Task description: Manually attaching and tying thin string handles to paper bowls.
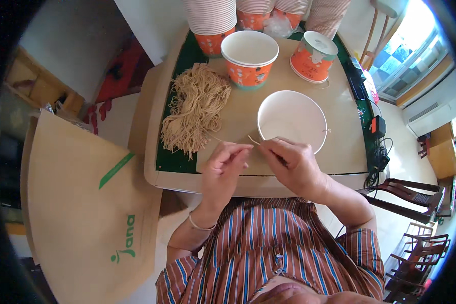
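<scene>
Near the front edge of the table, my two hands are close together with their fingertips facing. My left hand [223, 166] is closed in a pinch, and a thin beige string runs to it from a loose tangled bundle of string [195, 109]. Between the thumb and fingers of my right hand [293, 163] is a piece of beige string [254, 140], its short end sticking out toward my left hand. Just beyond my right hand stands a white paper bucket [292, 120], its open mouth facing up; the hand partly covers its near rim.
Orange-printed paper buckets [250, 58] stand nested behind the bundle. Another bucket [314, 57] rests upside down at the far right. Tall stacks of buckets [210, 25] line the back. Cables and a black adapter [378, 125] lie along the right edge. A large cardboard box [86, 192] stands left.
</scene>
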`<state>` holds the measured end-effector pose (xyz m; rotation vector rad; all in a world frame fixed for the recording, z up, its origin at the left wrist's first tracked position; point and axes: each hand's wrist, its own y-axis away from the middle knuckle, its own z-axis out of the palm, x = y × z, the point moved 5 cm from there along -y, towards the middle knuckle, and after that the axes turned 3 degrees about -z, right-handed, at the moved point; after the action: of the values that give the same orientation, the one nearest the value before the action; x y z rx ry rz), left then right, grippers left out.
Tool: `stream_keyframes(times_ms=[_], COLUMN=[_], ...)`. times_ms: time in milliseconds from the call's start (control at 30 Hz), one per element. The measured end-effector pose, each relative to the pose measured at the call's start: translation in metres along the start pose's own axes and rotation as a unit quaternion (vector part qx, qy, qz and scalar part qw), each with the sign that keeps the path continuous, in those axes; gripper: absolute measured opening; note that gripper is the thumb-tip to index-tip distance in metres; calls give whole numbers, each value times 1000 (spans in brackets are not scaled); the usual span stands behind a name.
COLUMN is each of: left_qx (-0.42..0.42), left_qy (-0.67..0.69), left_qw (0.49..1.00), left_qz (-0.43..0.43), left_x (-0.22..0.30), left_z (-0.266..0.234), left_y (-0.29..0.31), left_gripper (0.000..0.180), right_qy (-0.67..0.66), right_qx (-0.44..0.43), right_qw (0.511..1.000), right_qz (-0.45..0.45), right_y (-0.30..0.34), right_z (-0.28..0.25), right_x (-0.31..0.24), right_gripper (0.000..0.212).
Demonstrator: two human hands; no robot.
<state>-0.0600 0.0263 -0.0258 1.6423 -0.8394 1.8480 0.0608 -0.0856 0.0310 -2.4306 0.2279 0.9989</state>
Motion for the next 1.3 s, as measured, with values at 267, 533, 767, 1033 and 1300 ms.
stream_keyframes(times_ms=[267,533,767,1033,1300], left_qx=[-10,-21,-17,-22,-27], left_qy=[146,239,246,274,301], left_qw=[988,966,963,954,944], left_qz=[-41,-100,-104,-120,-135], left_x=[-14,-16,-18,-20,-18], left_z=[6,9,13,14,18], left_y=[-8,-12,-12,-11,-11], left_gripper=[15,11,11,11,11], right_qy=[92,84,62,62,44], right_qx=[-4,-16,-15,-31,-29], right_qw=[994,995,997,997,999], right_qz=[-58,-56,-36,-22,-4], right_y=[4,5,2,3,3], right_z=[10,13,8,9,6], right_x=[-11,-3,-4,-1,0], right_gripper=[6,8,7,9,10])
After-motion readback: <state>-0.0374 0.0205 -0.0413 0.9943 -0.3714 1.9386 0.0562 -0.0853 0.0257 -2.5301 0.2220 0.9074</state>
